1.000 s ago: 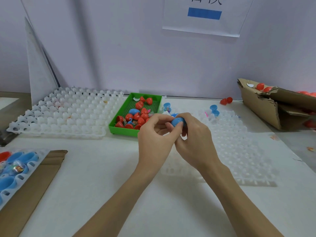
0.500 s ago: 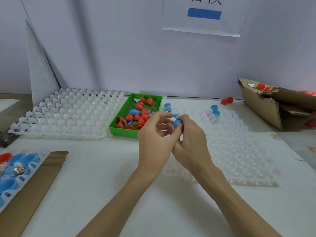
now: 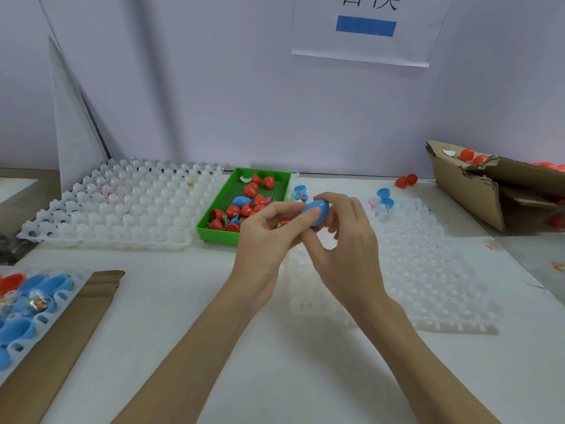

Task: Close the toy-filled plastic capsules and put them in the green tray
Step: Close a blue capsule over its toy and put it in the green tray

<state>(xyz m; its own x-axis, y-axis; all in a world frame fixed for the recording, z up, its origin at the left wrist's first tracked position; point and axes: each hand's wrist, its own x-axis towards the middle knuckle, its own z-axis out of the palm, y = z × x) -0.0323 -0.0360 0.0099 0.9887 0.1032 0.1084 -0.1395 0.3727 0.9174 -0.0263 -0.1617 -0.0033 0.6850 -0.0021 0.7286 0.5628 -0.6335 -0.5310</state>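
Fingers [image 3: 312, 213] of both hands are curling round one blue capsule [image 3: 318, 209] and pinching it between them. I am seeing the left hand [image 3: 269, 240] pressing a fingertip on the near face of the capsule, while the right hand [image 3: 342, 240] is wrapping its thumb over the top and cupping the far side. Much of the capsule is lying hidden behind the right hand, so I cannot tell whether its seam is fully closed. A second ago the capsule was showing only as a small blue patch between the hands; now it is showing as a whole rounded shell, turned more toward me and riding slightly higher. It is hanging above the table, just right of the green tray [image 3: 214, 231], over the edge of the white dimpled sheet [image 3: 428, 264]. Red and blue pieces are lying heaped in the tray; I cannot count them.
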